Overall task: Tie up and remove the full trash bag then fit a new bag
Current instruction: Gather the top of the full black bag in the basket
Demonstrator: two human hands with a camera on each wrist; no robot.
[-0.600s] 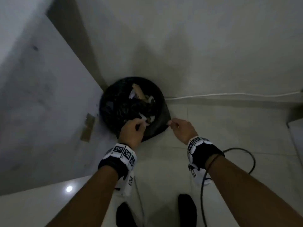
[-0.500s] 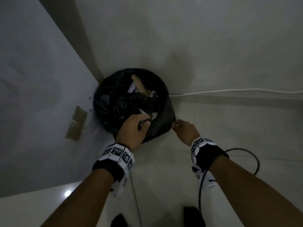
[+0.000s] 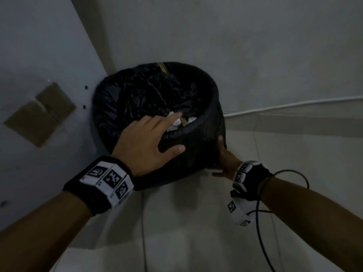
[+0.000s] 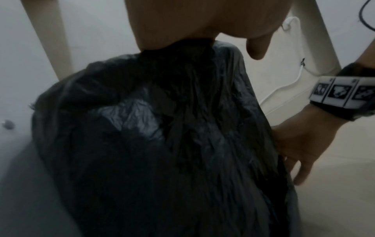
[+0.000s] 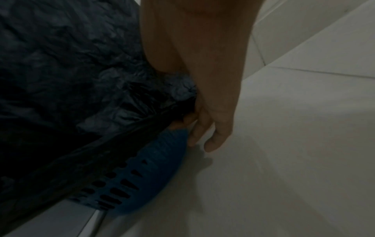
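A black trash bag [image 3: 149, 99] lines a round blue slotted bin [image 5: 158, 168] in the corner, and its hem hangs down the outside. White paper trash [image 3: 174, 122] shows inside near the front rim. My left hand [image 3: 149, 138] lies over the near rim with its fingers spread straight into the opening and its thumb on the outer side. My right hand [image 3: 224, 160] is low on the bin's right side. In the right wrist view the bunched hem [image 5: 178, 89] sits between that hand's thumb and fingers [image 5: 205, 121], with one fingertip tucked under the edge.
The bin stands between a pale panel on the left and the back wall. A white cable [image 3: 294, 105] runs along the wall base. A black cable [image 3: 261, 232] loops from my right wrist. Brown tape patches [image 3: 39, 120] are on the left panel. Pale floor tiles [image 3: 196, 222] lie in front.
My head has come closer to the bin. The left hand let go of its pinch and spread over the rim. The right hand dropped from the rim to the bag's hem.
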